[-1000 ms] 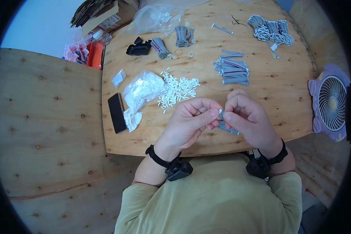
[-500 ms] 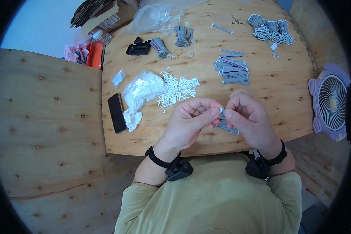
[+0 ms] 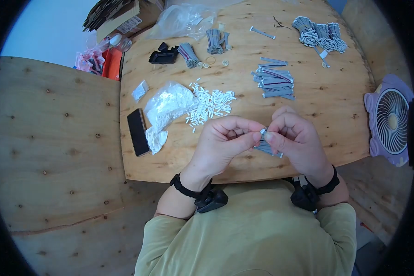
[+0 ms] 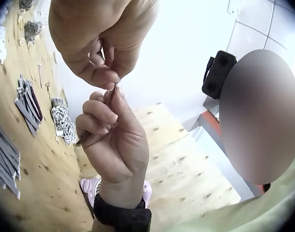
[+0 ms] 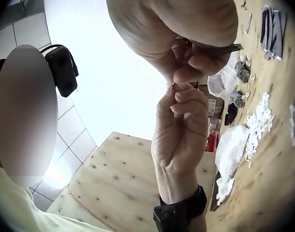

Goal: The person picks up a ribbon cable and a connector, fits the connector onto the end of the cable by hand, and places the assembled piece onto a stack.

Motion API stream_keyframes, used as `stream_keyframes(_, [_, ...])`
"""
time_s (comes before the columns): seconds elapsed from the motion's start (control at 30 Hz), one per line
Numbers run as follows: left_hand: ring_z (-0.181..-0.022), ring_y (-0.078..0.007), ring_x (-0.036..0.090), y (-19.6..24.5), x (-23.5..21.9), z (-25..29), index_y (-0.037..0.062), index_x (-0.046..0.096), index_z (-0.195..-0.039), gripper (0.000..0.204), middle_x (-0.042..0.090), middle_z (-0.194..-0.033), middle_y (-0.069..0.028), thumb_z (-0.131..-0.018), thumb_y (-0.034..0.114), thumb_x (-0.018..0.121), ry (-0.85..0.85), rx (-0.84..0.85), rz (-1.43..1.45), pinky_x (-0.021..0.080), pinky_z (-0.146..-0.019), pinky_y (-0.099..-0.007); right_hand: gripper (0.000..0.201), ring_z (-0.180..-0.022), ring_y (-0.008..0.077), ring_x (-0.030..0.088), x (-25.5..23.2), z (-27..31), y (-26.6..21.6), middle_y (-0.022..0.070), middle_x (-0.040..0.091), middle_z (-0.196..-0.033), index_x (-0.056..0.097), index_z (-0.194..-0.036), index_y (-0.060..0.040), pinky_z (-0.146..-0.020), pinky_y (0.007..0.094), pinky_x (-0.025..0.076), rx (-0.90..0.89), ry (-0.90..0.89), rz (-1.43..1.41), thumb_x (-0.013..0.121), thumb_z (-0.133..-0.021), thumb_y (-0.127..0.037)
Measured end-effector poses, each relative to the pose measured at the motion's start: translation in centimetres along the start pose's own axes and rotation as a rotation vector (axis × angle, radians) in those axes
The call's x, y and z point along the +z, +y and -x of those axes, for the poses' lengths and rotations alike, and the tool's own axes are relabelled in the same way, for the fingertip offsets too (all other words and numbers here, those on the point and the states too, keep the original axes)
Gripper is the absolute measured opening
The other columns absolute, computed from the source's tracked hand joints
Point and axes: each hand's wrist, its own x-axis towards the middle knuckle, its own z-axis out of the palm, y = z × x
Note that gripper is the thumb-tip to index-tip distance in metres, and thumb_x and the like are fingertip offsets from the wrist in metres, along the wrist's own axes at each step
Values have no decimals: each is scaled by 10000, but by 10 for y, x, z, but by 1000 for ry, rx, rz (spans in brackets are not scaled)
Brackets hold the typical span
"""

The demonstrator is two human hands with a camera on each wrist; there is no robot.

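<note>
Pinching a small, blocky white connector (image 3: 263,132) between fingertips, above a knotty plywood table (image 3: 326,106).
Grips it with thumb and forefinger of left hand (image 3: 225,140); curls right hand (image 3: 295,138) round its thin, flat cable (image 5: 232,49). Lies near: flat grey strips (image 3: 270,149). Farther off: crinkled clear bag (image 3: 170,103) beside scattered rod-shaped white pieces (image 3: 211,108).

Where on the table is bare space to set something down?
Bare wood lies between the middle cable pile and the purple fan, and between that pile and the white pieces. Crowded: the left side, with phone and plastic bag.
</note>
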Motion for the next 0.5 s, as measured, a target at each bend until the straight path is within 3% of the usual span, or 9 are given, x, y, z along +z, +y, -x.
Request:
stream_keyframes(0.37, [-669,-106,574,-1,0,1,-20,603,-852,144,608,-808,-86,-722,-79,590,-18,19,-74,470,-587,-201,67,-660,45,476,-2,3,0,11,403,-829,512,-772,0,-543,168,413,5,6,39,557,-802,-41])
stream_keyframes(0.5, [-646,-80,556,-3,3,-2,-6,584,-843,102,599,-781,-59,-743,-17,602,-29,-3,-61,450,-561,-186,65,-637,48,477,-4,1,0,13,405,-823,508,-774,2,-536,170,414,56,5,90,554,-801,-35])
